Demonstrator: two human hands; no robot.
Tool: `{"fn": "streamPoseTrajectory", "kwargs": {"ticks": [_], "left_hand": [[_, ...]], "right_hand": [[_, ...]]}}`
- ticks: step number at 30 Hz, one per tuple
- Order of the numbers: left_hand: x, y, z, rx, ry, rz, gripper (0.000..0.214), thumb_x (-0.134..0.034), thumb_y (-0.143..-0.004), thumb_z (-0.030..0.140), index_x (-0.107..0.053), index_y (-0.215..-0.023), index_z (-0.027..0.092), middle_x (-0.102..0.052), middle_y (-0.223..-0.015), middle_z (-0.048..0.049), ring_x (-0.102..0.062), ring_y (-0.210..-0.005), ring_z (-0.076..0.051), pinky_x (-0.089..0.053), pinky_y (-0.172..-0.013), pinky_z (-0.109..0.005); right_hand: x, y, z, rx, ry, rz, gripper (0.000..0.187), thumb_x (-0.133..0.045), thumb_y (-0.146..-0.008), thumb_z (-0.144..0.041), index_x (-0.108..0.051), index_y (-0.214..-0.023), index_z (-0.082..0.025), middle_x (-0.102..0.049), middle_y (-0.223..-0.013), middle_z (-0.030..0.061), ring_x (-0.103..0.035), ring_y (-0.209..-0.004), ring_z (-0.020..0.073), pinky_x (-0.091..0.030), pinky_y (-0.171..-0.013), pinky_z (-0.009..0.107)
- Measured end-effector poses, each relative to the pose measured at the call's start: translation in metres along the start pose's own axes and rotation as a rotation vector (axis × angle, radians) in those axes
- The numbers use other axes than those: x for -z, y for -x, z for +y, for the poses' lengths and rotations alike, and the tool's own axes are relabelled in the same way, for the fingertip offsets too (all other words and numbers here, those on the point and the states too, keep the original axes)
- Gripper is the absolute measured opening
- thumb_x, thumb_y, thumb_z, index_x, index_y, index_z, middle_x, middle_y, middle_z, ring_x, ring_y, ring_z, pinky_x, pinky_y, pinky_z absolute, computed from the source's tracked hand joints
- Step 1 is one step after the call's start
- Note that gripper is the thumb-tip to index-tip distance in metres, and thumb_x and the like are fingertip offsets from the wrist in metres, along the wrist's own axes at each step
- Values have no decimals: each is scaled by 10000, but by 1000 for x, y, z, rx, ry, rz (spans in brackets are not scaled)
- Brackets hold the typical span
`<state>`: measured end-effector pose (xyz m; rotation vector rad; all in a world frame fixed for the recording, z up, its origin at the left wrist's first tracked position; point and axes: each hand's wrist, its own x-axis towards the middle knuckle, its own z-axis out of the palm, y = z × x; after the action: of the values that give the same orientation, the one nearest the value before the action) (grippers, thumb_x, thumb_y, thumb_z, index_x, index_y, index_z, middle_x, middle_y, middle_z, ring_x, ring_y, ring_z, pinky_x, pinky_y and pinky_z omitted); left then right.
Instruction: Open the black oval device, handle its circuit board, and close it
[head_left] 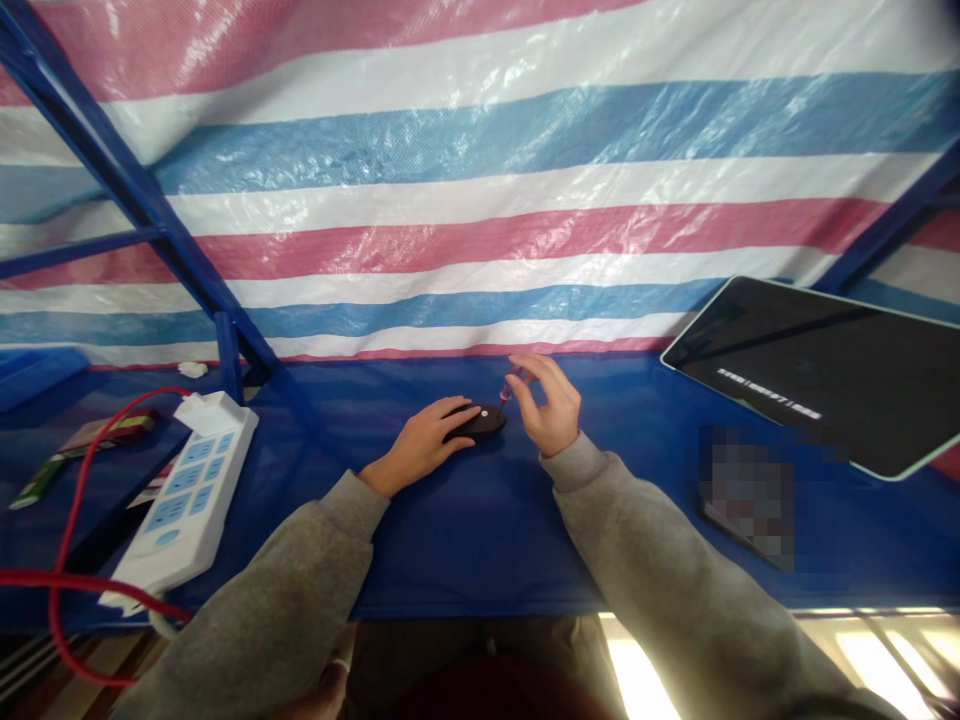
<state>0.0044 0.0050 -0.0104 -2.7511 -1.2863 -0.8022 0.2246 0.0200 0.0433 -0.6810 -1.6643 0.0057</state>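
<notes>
While the left hand (420, 440) lies flat over the near end of a black mouse (480, 422), its fingers (457, 412) stretch loosely across the top of it, pressing down rather than closing round it. The mouse sits on the blue counter (465, 530), roughly in the middle and close to the striped tarp (480, 180) that hangs behind. Just right of the mouse, the right hand (551, 405) is raised, its thumb and forefinger pinched on a small red-handled screwdriver (511, 386) whose tip points down at the far end of the mouse; the other fingers curl half open. Off to the left, well apart from the hands, a white power strip (187, 490) rests on the counter with a red cable (71, 520) looping past it. At the right edge a dark tablet (825, 370) leans tilted.
</notes>
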Motion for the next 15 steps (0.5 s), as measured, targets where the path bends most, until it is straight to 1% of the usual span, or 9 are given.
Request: {"fn": "streamPoseTrajectory", "kwargs": {"ticks": [2, 4, 6, 9, 13, 15], "left_hand": [[0, 0, 0, 6, 2, -3, 492, -545, -900, 458, -508, -1357, 276, -526, -1381, -85, -522, -1250, -257, -437, -1062, -436], [0, 0, 1, 11, 5, -6, 490, -546, -901, 454, -512, -1354, 272, -529, -1379, -85, -518, -1254, -256, -433, -1066, -433], [1, -1, 2, 13, 8, -8, 487, -550, -900, 447, -517, -1351, 268, -534, -1374, -84, -515, -1256, -257, -430, -1068, -432], [2, -1, 3, 16, 12, -9, 486, -556, -898, 440, -525, -1346, 254, -537, -1371, -91, -516, -1255, -256, -429, -1070, -429], [2, -1, 3, 17, 27, -1, 482, -560, -897, 435, -523, -1346, 264, -539, -1369, -86, -519, -1252, -253, -430, -1069, -433], [2, -1, 3, 18, 34, 4, 482, -570, -892, 431, -525, -1344, 269, -542, -1366, -84, -523, -1248, -256, -434, -1065, -437]], "right_hand": [[0, 0, 0, -1, -1, -11, 224, -546, -900, -193, -656, -1095, -196, -688, -1063, 92, -661, -957, 198, -564, -866, 360], [0, 0, 0, 19, -4, -36, 252, -516, -911, -165, -654, -1119, -197, -688, -1094, 92, -645, -1037, 204, -540, -930, 375], [0, 0, 1, 43, -5, -34, 278, -505, -911, -143, -653, -1141, -197, -688, -1114, 92, -634, -1075, 204, -524, -965, 380], [-1, 0, 2, 54, 5, 3, 264, -550, -892, -159, -669, -1123, -204, -695, -1081, 87, -650, -1027, 203, -549, -918, 363], [-2, 2, 2, 42, 2, -25, 284, -514, -908, -156, -651, -1153, -196, -694, -1085, 91, -649, -1031, 205, -542, -928, 370], [-1, 2, 1, 19, -1, -20, 275, -517, -909, -164, -643, -1152, -197, -698, -1054, 85, -665, -965, 193, -555, -893, 357]]}}
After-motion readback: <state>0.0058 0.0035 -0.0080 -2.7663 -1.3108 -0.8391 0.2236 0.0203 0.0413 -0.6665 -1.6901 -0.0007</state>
